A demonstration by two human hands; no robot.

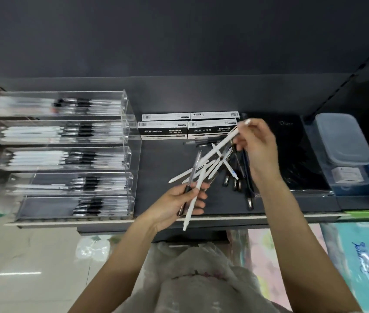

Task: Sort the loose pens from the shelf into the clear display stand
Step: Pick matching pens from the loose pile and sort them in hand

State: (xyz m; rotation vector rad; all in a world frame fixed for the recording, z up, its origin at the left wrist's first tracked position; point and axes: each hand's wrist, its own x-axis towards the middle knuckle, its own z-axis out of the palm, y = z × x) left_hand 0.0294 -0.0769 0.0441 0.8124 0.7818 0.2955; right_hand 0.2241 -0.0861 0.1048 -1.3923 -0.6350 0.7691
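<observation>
A heap of loose pens (225, 170), white and clear-black, lies on the dark shelf (156, 159) right of centre. My left hand (179, 204) is closed around a white pen (191, 204) and a dark-gripped clear pen, both pointing down over the shelf's front edge. Above the heap, my right hand (258, 147) pinches a long white pen (219, 146) that slants down to the left, and some dark pens hang under its fingers. The clear display stand (131, 141) stands at the left with several stepped tiers, each holding rows of pens.
Boxes of gel pens (188, 126) are stacked at the back of the shelf. A black diary (291, 154) lies right of the heap, and a lidded plastic box (343, 141) stands beyond it. Tiled floor and coloured packages show below the shelf's front edge.
</observation>
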